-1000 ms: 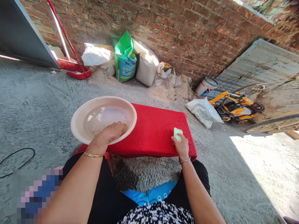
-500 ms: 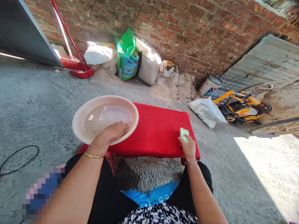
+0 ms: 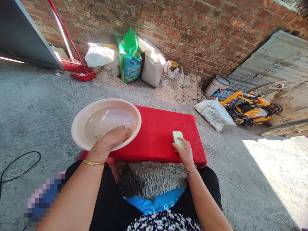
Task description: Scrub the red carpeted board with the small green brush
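Observation:
A red carpet piece (image 3: 156, 131) lies over a low stand in front of me. On its left end sits a wide pink basin (image 3: 79, 123) with shallow water. My left hand (image 3: 109, 140) rests over the basin's near rim, fingers dipping into the water. My right hand (image 3: 184, 152) presses a pale green bar of soap (image 3: 177, 137) against the carpet near its right end.
Sacks (image 3: 130, 57) and loose sand lie against the brick wall (image 3: 192, 29) behind. A red broom and dustpan (image 3: 79, 69) stand at back left. A paint bucket (image 3: 216, 86), a white bag (image 3: 213, 114) and a yellow toy car (image 3: 250, 107) sit at right. A black cable (image 3: 19, 166) crosses the floor at left.
My right hand slid the soap first rightward along the carpet, then back to the left. My left hand stayed on the basin's rim.

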The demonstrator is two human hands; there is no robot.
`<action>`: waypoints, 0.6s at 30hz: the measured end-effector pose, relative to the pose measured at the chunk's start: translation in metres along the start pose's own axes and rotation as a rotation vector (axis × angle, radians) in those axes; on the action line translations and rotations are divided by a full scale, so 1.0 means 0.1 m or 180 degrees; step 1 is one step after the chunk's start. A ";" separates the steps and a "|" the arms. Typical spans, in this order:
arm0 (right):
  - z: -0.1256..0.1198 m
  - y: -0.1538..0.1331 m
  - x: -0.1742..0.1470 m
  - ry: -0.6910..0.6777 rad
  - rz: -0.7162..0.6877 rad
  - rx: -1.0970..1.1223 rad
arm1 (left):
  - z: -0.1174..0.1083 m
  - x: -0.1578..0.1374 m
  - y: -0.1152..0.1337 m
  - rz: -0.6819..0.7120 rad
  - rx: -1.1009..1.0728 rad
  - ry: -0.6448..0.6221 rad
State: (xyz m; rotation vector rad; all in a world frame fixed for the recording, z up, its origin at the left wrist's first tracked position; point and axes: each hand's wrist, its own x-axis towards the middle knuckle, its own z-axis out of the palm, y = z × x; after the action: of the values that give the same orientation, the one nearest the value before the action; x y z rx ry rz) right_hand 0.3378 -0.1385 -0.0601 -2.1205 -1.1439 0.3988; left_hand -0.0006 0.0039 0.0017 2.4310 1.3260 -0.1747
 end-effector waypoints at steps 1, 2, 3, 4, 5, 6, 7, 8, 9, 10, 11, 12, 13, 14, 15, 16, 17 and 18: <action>-0.07 0.05 0.09 0.0191 0.0155 -0.0048 | -0.02 0.00 0.01 0.0000 0.0026 -0.0099; -0.13 0.08 0.18 0.0357 0.0292 -0.0106 | -0.04 0.00 0.02 -0.0015 0.0051 -0.0212; -0.16 0.09 0.26 0.0470 0.0410 -0.0163 | -0.06 0.00 0.04 -0.0037 0.0063 -0.0305; -0.17 0.08 0.32 0.0530 0.0515 -0.0221 | -0.09 -0.01 0.05 -0.0049 0.0042 -0.0335; -0.15 0.05 0.36 0.0542 0.0599 -0.0286 | -0.10 -0.01 0.06 -0.0081 0.0007 -0.0328; -0.10 0.00 0.36 0.0504 0.0640 -0.0362 | -0.11 -0.02 0.07 -0.0120 -0.0034 -0.0297; -0.03 -0.05 0.33 0.0426 0.0622 -0.0447 | -0.12 -0.02 0.08 -0.0161 -0.0073 -0.0267; 0.06 -0.12 0.27 0.0320 0.0529 -0.0534 | -0.12 -0.03 0.09 -0.0201 -0.0102 -0.0243; 0.14 -0.18 0.18 0.0205 0.0362 -0.0609 | -0.13 -0.03 0.10 -0.0246 -0.0119 -0.0235; 0.23 -0.24 0.09 0.0084 0.0149 -0.0659 | -0.13 -0.04 0.11 -0.0294 -0.0126 -0.0250; 0.29 -0.28 0.00 -0.0046 -0.0075 -0.0666 | -0.14 -0.04 0.11 -0.0328 -0.0120 -0.0276; 0.34 -0.30 -0.09 -0.0186 -0.0273 -0.0622 | -0.15 -0.05 0.12 -0.0333 -0.0106 -0.0293; 0.35 -0.30 -0.15 -0.0330 -0.0424 -0.0525 | -0.16 -0.05 0.13 -0.0338 -0.0087 -0.0307; 0.34 -0.28 -0.19 -0.0457 -0.0519 -0.0387 | -0.17 -0.05 0.14 -0.0325 -0.0068 -0.0312; 0.29 -0.24 -0.20 -0.0531 -0.0550 -0.0239 | -0.18 -0.05 0.15 -0.0301 -0.0042 -0.0322; 0.23 -0.19 -0.17 -0.0517 -0.0517 -0.0119 | -0.18 -0.05 0.15 -0.0265 -0.0017 -0.0322; 0.14 -0.12 -0.12 -0.0405 -0.0425 -0.0054 | -0.17 -0.05 0.15 -0.0239 0.0002 -0.0315; 0.05 -0.06 -0.04 -0.0207 -0.0287 -0.0053 | -0.16 -0.04 0.14 -0.0227 0.0007 -0.0305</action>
State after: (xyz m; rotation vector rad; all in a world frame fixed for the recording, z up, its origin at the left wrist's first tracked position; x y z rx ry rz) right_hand 0.3296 -0.1372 -0.0599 -2.0749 -1.2789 0.4203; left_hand 0.0075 -0.0001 0.0215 2.3473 1.3711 -0.3075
